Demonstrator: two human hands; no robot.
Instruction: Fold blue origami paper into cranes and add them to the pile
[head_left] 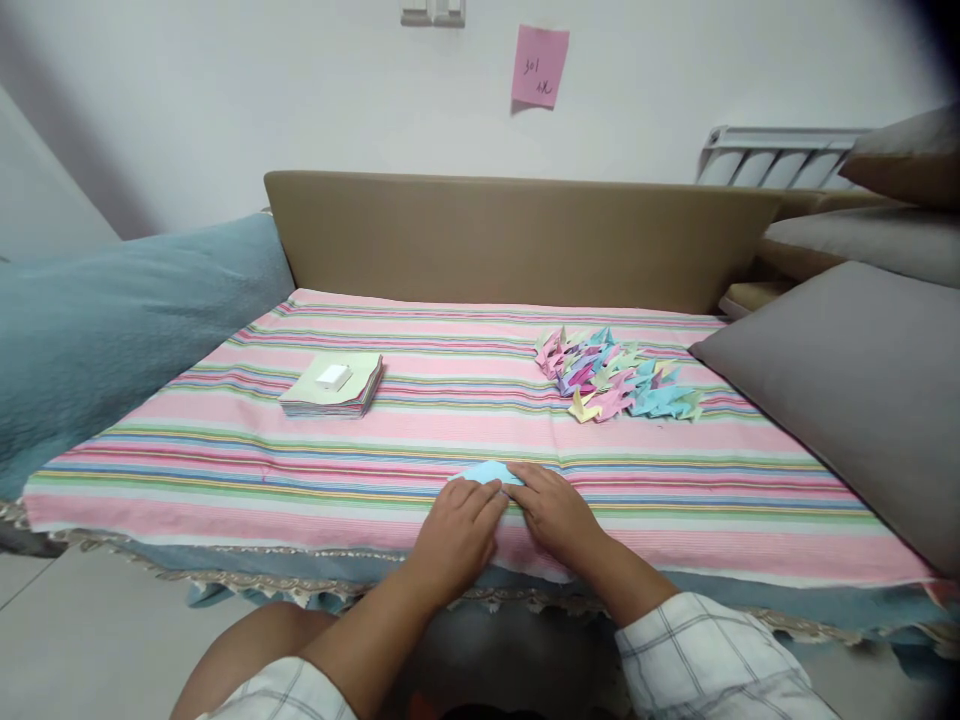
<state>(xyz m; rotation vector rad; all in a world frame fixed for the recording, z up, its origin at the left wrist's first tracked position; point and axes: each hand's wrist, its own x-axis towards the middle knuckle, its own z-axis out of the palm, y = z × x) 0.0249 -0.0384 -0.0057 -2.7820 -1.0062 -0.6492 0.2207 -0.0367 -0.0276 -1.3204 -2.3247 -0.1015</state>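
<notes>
A small sheet of light blue folding paper (486,472) lies on the striped cloth near its front edge, partly covered by my fingers. My left hand (463,528) holds its near left side, fingers bent and pressed together on it. From the right, my right hand (556,510) grips the paper's other side, its fingertips close to those of the left. The thumbs nearly meet at the near edge of the paper. Further back to the right lies a cluster of folded paper cranes (611,378) in pink, blue, purple, yellow and green.
A stack of square paper (330,395) stands at the left, with a small white block (333,377) on top. Grey cushions (847,370) lie at the right, and a blue padded armrest (142,330) borders the left. Behind the striped cloth (450,430) rises a brown backrest (495,240).
</notes>
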